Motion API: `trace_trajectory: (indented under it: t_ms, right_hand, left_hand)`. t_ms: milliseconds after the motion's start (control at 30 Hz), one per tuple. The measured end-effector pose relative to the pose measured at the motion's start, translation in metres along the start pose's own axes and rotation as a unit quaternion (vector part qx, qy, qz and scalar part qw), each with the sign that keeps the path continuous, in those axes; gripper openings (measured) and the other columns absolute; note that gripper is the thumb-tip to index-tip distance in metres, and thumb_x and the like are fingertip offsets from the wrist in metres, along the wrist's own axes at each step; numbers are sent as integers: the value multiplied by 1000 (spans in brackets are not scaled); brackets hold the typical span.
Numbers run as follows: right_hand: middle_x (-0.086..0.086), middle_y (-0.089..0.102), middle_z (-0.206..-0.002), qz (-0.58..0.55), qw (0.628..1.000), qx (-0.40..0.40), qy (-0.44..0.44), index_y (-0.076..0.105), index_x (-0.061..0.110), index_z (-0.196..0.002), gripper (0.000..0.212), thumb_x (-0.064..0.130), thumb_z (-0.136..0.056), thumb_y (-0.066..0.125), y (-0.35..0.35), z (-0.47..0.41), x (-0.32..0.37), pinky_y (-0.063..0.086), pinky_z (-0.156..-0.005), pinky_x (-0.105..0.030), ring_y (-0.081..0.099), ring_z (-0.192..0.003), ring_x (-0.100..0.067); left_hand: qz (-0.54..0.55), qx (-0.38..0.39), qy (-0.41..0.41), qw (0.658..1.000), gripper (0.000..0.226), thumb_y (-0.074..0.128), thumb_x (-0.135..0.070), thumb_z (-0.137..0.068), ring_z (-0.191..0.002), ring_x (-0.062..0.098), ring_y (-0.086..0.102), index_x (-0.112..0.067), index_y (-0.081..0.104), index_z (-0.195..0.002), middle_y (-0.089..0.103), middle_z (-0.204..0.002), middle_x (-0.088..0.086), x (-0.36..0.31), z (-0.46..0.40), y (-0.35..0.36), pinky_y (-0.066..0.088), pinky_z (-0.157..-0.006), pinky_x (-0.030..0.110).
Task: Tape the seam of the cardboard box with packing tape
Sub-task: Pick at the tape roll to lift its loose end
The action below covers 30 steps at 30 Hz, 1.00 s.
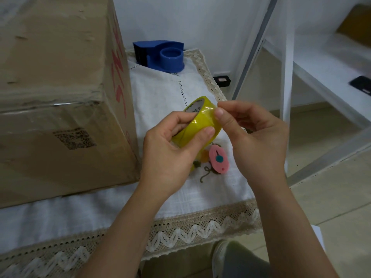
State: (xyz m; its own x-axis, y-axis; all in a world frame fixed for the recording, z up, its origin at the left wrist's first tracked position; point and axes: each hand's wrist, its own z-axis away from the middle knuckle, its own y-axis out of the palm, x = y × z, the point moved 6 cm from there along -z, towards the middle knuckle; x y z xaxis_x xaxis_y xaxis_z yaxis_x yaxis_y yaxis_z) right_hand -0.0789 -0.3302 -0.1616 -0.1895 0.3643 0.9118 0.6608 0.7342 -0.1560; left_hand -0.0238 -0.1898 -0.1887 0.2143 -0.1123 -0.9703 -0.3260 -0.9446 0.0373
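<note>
Holding a yellow roll of packing tape (197, 125) up over the table, the left hand (170, 149) was curled around the roll's near side, thumb pressed on the outer face. The right hand (255, 137) was pinched shut with thumb and forefinger on the roll's top edge, right at the tape surface; couldn't tell whether it actually had a loose end.

The big brown cardboard box (60, 93) sat on the left part of the white lace-edged tablecloth (164, 91), taking up most of that side. It had a strip of clear tape across the near top edge, red lettering down its right face and a printed code patch on the front. Its right wall stood just beside the hands, so the only free cloth was the strip between box and the table's right edge.

At the far edge of that strip was a blue plastic tape dispenser (162, 55), its round hub empty of any roll. Under the hands lay a small pink oval cutter with a teal button (218, 159), near the right edge, on some embroidery. Past the right edge were white shelf frames (285, 77) and tiled floor.
</note>
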Motion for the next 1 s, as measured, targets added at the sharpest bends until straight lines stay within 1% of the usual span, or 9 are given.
trace_trajectory:
  t_ms: [167,333,467,533,600,667,733,867,1000]
  right_hand:
    - [8,74,-79,-48,998,-2,42,73,31,-82,13,18,-81,77,6,3,-10,54,-91,-48,70,-80,-11]
    - [4,73,-82,-84,994,-3,74,74,24,-84,10,15,-80,77,9,3,-14,56,-76,-27,66,-76,-5]
    - [2,68,-90,-93,987,8,133,73,25,-92,15,25,-78,78,8,4,-23,50,-67,-17,61,-75,-3]
    - [2,66,-87,-102,978,18,180,69,22,-101,30,31,-74,79,9,4,-29,49,-59,-15,60,-72,-5]
    - [9,67,-74,-123,965,39,227,68,20,-103,42,36,-66,78,12,5,-32,47,-53,-14,61,-64,-3]
    - [11,67,-66,-146,953,62,259,69,21,-101,44,39,-61,75,15,7,-34,47,-51,-14,61,-59,-2]
    - [9,69,-67,-178,942,76,275,68,21,-100,43,37,-61,75,17,7,-35,51,-55,-14,64,-63,-3]
    - [1,73,-77,-234,923,85,294,66,15,-110,50,29,-63,75,20,8,-40,57,-67,-18,70,-71,-8]
    - [-1,74,-79,-212,928,103,288,69,18,-108,29,17,-78,73,21,9,-44,58,-70,-19,72,-75,-11]
  left_hand:
    - [-11,-5,27,1000,19,78,-11,-78,-73,-2,69,-24,68,-89,74,-78,-13,-1,0,-1,54,-68,14]
    - [-22,-3,43,999,21,78,-10,-79,-75,-3,68,-25,68,-89,73,-79,-15,-3,-1,-1,52,-69,13]
    - [-33,-8,42,999,20,77,-12,-80,-80,-3,67,-23,67,-94,71,-85,-10,-1,-1,-1,50,-73,12]
    - [-42,-13,47,998,20,77,-15,-81,-87,2,67,-24,66,-95,71,-90,-8,-1,-1,-3,52,-78,17]
    - [-62,-18,56,996,21,77,-20,-81,-93,9,66,-28,66,-97,70,-94,-5,-1,-1,-4,54,-88,32]
    - [-85,-25,67,994,22,76,-25,-80,-96,10,66,-35,65,-96,70,-94,-11,-1,-1,-5,48,-99,49]
    - [-96,-27,73,992,22,74,-28,-79,-97,5,65,-38,63,-96,69,-93,-17,0,0,-4,40,-106,57]
    - [-162,-49,88,982,25,73,-28,-79,-118,11,55,-34,63,-101,65,-113,-10,2,-2,-7,42,-107,37]
    - [-234,-73,111,963,24,74,-25,-80,-129,15,45,-29,67,-103,60,-123,-9,4,-4,-11,35,-109,25]
